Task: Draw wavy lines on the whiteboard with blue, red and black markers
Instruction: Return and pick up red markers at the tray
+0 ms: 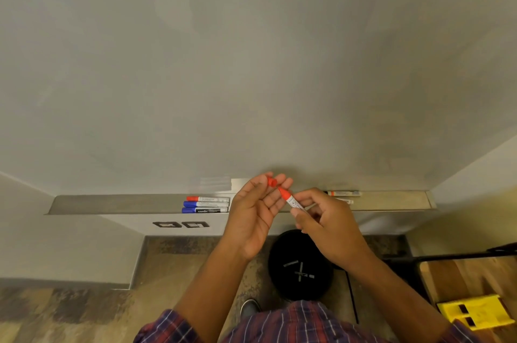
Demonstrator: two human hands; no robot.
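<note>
One view covers this moment: the head camera, looking forward and down.

The large pale grey whiteboard (251,62) fills the upper part of the view. It shows faint smears only, and no line in any colour. Judged from this, drawing has not begun and all three colours are left to do.

The left hand (251,214) is turned palm-up, and its thumb and fingertips pinch a small red plastic cap (272,182). The right hand (321,226) is curled round the white barrel of a red-nosed whiteboard marker (292,201). The marker's red nose points at the cap and lies just short of it, so cap and marker are apart. Both are held in front of the tray, below the writing surface and clear of it.

The long grey metal tray (112,202) at the foot of the board holds three white-barrelled markers lying side by side:
- a red-capped marker (207,199);
- a blue-capped marker (205,204);
- a second blue-capped marker with a black label (204,210).

Further right on the tray lies an orange-banded marker (342,193). Which marker on the tray is the black one cannot be told.

Steps judged outstanding:
- Bring the uncapped marker to the board and draw the red wave.
- Refit the cap.
- Repeat with blue and black.
</note>
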